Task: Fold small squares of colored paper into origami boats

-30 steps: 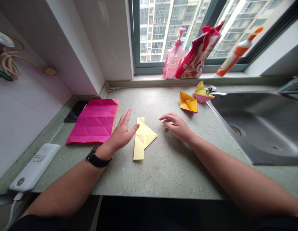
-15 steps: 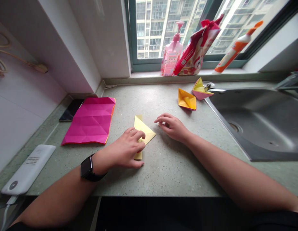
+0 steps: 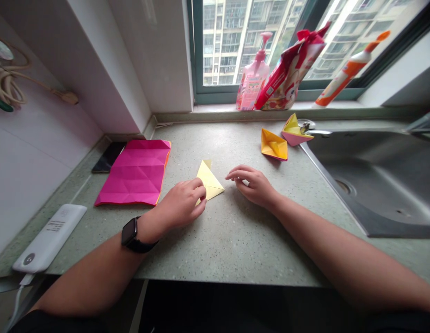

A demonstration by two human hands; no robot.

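Note:
A folded yellow paper (image 3: 210, 180) lies as a triangle on the speckled counter (image 3: 229, 231). My left hand (image 3: 182, 206), with a black watch on the wrist, has its fingers curled onto the paper's left part and covers it. My right hand (image 3: 254, 185) rests on the counter just right of the paper, fingers loosely bent and apart, holding nothing.
A creased pink sheet (image 3: 135, 172) lies at the left, beside a dark phone (image 3: 107, 157). A white power bank (image 3: 48, 238) sits at the near left. Two folded paper boats (image 3: 273, 145) stand by the steel sink (image 3: 374, 175). Bottles and a red bag (image 3: 287, 74) line the windowsill.
My left hand came down from beside the yellow paper onto it and closed on its lower flap; the long strip no longer shows, only a triangle. The right hand barely moved.

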